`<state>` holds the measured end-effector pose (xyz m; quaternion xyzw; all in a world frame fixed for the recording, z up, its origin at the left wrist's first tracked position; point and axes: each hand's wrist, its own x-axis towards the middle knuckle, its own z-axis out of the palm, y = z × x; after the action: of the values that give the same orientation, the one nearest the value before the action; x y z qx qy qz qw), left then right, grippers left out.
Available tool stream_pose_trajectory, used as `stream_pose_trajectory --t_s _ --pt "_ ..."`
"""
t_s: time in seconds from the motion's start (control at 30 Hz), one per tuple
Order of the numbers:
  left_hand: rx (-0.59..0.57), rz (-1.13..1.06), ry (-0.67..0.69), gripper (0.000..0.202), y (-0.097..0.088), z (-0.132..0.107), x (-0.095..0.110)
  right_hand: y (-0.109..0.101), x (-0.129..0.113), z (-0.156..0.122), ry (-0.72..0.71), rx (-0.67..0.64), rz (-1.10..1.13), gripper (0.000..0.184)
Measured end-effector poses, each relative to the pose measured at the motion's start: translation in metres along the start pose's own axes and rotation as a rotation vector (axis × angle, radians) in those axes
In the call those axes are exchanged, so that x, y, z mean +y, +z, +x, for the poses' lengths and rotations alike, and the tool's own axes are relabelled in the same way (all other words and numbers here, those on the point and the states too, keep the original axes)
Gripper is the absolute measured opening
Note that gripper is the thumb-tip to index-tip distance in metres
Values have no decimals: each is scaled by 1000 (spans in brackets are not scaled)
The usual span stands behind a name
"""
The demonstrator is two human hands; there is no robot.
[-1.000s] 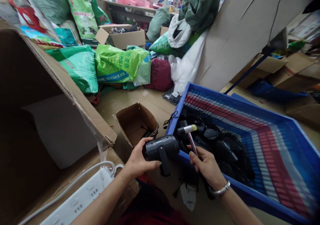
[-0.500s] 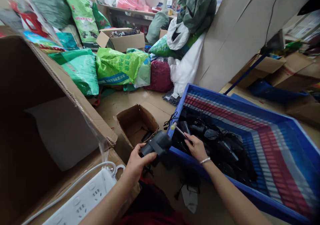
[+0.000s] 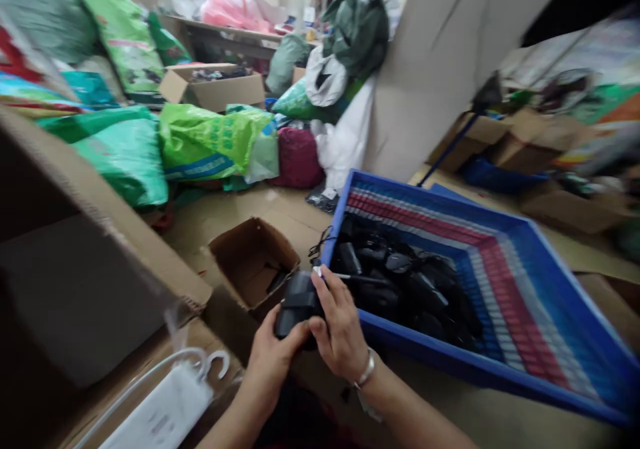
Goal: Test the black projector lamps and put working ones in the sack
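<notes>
My left hand (image 3: 273, 342) is wrapped round a black plastic device (image 3: 295, 302), dark and boxy; its exact kind does not show. Against the device's right side is my right hand (image 3: 343, 329), with a bracelet at the wrist. Between its fingers it grips a thin stick-like tool (image 3: 344, 276), which pokes out to the right; fingers and blur hide the rest. Right of both hands stands a blue-rimmed crate (image 3: 415, 339) with a striped lining, holding many black plastic devices (image 3: 385, 256). An open cardboard box (image 3: 253, 259) sits just beyond my left hand.
A large cardboard carton (image 3: 125, 249) rises at the left. In front of it lies a white power strip (image 3: 165, 409) with its cord. Green sacks (image 3: 215, 142), a maroon bundle (image 3: 297, 156) and white bags line the back. More cartons (image 3: 535, 132) stand at the far right.
My right hand has come left from over the crate to the device, bringing the thin tool. My left hand keeps hold of the device. The view has shifted to the right.
</notes>
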<state>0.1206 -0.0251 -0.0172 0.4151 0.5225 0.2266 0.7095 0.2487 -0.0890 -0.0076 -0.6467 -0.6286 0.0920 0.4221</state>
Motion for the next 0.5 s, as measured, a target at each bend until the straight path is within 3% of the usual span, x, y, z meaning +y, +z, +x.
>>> stream_pose_trajectory --t_s 0.1,0.2,0.37,0.5 --pt "-45 132 47 75 -2 -9 3 -5 10 16 230 -27 227 56" --pt "-159 202 76 80 -6 -16 8 -23 27 28 460 -133 547 65" --pt "-277 177 30 81 -3 -25 14 -38 33 27 567 -298 704 75" --pt "-347 220 39 83 1 -24 20 -52 27 26 655 -298 744 80"
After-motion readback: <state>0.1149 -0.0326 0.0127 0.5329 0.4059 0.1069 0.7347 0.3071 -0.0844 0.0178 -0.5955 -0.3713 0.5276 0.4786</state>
